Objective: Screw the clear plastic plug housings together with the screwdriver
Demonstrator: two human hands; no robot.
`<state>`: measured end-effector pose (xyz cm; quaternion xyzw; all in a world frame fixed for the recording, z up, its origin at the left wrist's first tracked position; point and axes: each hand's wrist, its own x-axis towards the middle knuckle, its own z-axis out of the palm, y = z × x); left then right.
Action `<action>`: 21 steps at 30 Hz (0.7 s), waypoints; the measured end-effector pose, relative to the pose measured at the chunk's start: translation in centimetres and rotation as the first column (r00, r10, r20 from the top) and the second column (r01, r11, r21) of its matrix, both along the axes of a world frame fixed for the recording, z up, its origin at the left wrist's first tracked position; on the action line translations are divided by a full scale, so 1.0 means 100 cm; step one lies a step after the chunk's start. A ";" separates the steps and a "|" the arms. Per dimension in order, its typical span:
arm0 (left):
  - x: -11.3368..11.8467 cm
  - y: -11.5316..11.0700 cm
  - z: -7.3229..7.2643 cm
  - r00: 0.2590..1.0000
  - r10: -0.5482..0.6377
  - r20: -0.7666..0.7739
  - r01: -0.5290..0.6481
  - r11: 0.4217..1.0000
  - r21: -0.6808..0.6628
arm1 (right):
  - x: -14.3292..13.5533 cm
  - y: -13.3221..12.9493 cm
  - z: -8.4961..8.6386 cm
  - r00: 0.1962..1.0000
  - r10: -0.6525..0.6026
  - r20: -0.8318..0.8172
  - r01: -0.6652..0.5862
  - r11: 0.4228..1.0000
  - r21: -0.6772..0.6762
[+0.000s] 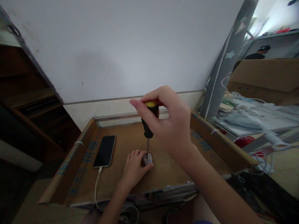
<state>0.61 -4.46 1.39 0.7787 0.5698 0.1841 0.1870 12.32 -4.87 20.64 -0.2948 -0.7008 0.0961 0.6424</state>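
Note:
My right hand (171,119) is closed round the black handle of a screwdriver (147,126) with a yellow top. The screwdriver stands nearly upright, its metal shaft pointing down and its tip at a small, round, pale part (147,159). That part lies on the brown cardboard surface, held between the thumb and fingers of my left hand (135,165). Small metallic spots show on the part; their detail is too small to tell.
A black phone (105,151) with a white cable (96,186) lies left on the cardboard tray (130,133). Its raised sides flank my hands. A white panel stands behind. At right are a grey post (217,74), plastic bags, a large carton and a person (259,53).

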 end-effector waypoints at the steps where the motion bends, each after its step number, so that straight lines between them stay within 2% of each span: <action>1: 0.000 -0.001 0.000 1.000 0.004 0.007 -0.004 1.000 0.007 | -0.004 -0.004 -0.001 0.992 -0.125 0.023 0.122 0.987 0.105; 2: 0.000 -0.001 0.000 1.000 0.006 0.016 -0.006 1.000 0.014 | -0.006 -0.007 -0.002 0.982 -0.186 0.042 0.176 0.969 0.174; 3: 0.000 -0.002 0.000 1.000 0.004 0.024 -0.005 1.000 0.021 | -0.008 -0.009 -0.003 0.982 -0.179 0.053 0.165 0.966 0.197; 4: 0.000 -0.002 0.000 1.000 0.001 0.031 -0.002 1.000 0.025 | -0.008 -0.011 -0.003 0.993 -0.109 0.041 0.100 0.980 0.172; 5: 0.000 -0.002 0.000 0.999 -0.002 0.035 0.001 1.000 0.024 | -0.007 -0.011 -0.003 1.000 0.025 0.016 -0.026 0.994 0.103; 6: 0.000 -0.002 0.000 0.999 -0.003 0.035 0.003 1.000 0.018 | -0.005 -0.009 -0.003 0.976 0.216 -0.010 -0.216 0.976 0.001; 7: 0.000 -0.002 0.000 1.000 -0.004 0.030 0.004 1.000 0.010 | -0.003 -0.007 -0.002 0.895 0.444 -0.043 -0.446 0.888 -0.114; 8: 0.000 -0.002 -0.001 1.000 -0.004 0.022 0.004 1.000 0.001 | 0.000 -0.004 -0.002 0.748 0.658 -0.086 -0.659 0.719 -0.221; 9: 0.000 -0.001 -0.001 1.000 -0.005 0.014 0.005 1.000 -0.008 | 0.002 0.000 -0.001 0.572 0.809 -0.135 -0.802 0.517 -0.299; 10: 0.000 -0.001 0.000 1.000 -0.005 0.004 0.005 1.000 -0.015 | 0.004 0.003 -0.001 0.444 0.879 -0.174 -0.863 0.367 -0.347; 11: 0.000 -0.001 0.000 1.000 -0.005 -0.005 0.004 1.000 -0.019 | 0.004 0.006 -0.001 0.417 0.889 -0.191 -0.870 0.331 -0.365; 12: 0.000 -0.001 0.000 1.000 -0.004 -0.012 0.004 1.000 -0.022 | 0.004 0.009 0.000 0.508 0.842 -0.182 -0.833 0.427 -0.351; 13: 0.001 0.000 0.000 1.000 -0.004 -0.017 0.003 1.000 -0.023 | 0.003 0.010 0.000 0.673 0.726 -0.139 -0.726 0.612 -0.314; 14: 0.001 0.000 0.000 1.000 -0.004 -0.021 0.003 1.000 -0.022 | 0.001 0.011 0.001 0.838 0.542 -0.071 -0.541 0.804 -0.247; 15: 0.001 -0.001 -0.001 1.000 -0.002 -0.024 0.002 1.000 -0.017 | 0.000 0.010 0.002 0.948 0.318 0.003 -0.314 0.937 -0.152; 16: 0.001 -0.001 -0.001 1.000 0.000 -0.027 0.000 1.000 -0.010 | -0.002 0.010 0.002 0.992 0.108 0.063 -0.105 0.993 -0.048; 17: 0.001 -0.001 -0.002 1.000 -0.001 -0.029 0.000 1.000 -0.003 | -0.003 0.009 0.003 0.993 -0.050 0.110 0.046 0.998 0.037; 18: 0.001 -0.001 -0.003 1.000 -0.001 -0.031 0.002 1.000 0.004 | -0.003 0.007 0.003 0.981 -0.136 0.141 0.124 0.988 0.087; 19: 0.001 -0.001 -0.003 0.999 -0.003 -0.034 0.003 1.000 0.010 | -0.003 0.006 0.004 0.979 -0.139 0.150 0.126 0.988 0.093; 20: 0.001 -0.001 -0.004 0.999 -0.001 -0.037 0.001 1.000 0.016 | -0.002 0.004 0.004 0.990 -0.062 0.128 0.055 0.997 0.055; 21: 0.001 -0.002 -0.004 0.999 0.000 -0.041 0.000 1.000 0.022 | 0.000 0.003 0.004 0.993 0.092 0.078 -0.091 0.996 -0.016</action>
